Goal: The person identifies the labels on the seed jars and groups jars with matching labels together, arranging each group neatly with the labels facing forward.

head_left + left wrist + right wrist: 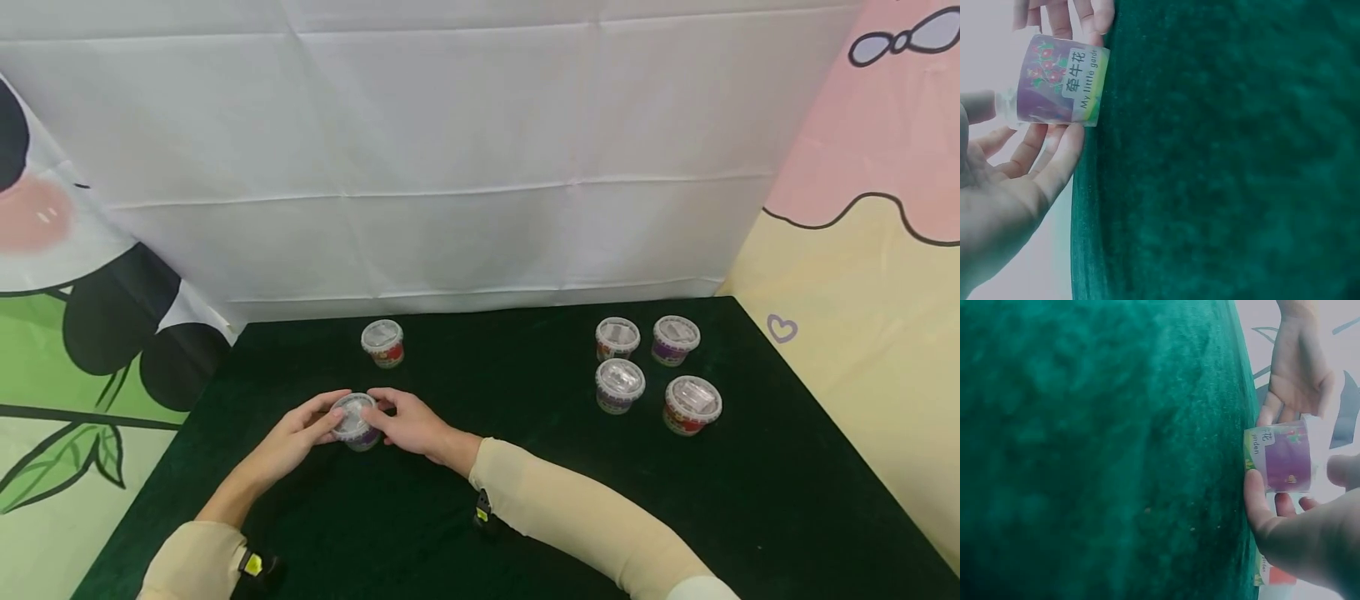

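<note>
A small clear-lidded plastic cup (362, 433) with a purple label stands between both hands at the left of the table. The left wrist view shows flowers and the words "My little garde" on its label (1063, 81). My left hand (296, 433) grips its left side, thumb at the lid. From the right, my right hand (412, 425) holds the same cup, its thumb on the lid edge. In the right wrist view the purple cup (1288, 456) sits between the fingers of both hands.
A red-labelled cup (383, 343) stands behind the hands. At the right are several more lidded cups, among them a purple one (619, 386) and a red one (692, 406). Dark green cloth covers the table (525, 400); a white curtain (465, 167) hangs behind it.
</note>
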Available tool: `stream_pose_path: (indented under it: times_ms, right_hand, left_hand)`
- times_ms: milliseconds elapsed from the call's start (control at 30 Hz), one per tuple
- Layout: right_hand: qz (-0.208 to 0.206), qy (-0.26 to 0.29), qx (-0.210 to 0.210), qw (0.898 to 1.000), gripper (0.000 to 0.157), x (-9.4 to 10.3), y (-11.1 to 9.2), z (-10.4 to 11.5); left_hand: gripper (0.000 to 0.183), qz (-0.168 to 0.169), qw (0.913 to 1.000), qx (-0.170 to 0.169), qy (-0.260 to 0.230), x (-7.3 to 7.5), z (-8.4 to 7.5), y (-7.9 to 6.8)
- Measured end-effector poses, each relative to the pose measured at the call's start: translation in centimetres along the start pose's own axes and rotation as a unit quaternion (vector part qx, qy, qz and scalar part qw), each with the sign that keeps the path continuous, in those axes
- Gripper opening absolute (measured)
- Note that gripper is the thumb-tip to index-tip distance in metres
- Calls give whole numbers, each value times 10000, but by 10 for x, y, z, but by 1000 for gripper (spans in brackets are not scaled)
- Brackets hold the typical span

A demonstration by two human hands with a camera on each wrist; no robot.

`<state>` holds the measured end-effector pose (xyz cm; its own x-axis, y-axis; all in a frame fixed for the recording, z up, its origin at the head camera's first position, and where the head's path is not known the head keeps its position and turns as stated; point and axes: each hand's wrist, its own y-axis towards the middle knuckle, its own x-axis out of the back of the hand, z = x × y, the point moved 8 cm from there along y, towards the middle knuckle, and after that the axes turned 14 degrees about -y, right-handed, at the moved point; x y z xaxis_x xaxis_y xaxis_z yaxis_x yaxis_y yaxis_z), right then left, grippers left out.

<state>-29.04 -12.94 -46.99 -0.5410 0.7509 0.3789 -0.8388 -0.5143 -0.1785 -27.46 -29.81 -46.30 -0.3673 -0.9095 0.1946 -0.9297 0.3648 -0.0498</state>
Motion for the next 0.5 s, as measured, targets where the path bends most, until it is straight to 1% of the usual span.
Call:
stream_pose_path:
  times_ms: [133, 333, 500]
  right_hand:
    - [69, -194, -21, 9998, 47, 2, 0, 3]
    - [205, -168, -197, 9995, 44, 1, -1, 1]
    - [236, -112, -292, 9992, 43, 2, -1, 0]
  left_hand:
    - [51, 28, 10000, 55, -44, -1, -2, 1]
    - [51, 38, 9998, 168, -92, -4, -3, -1]
    - [48, 72, 9999, 64, -99, -5, -7, -2]
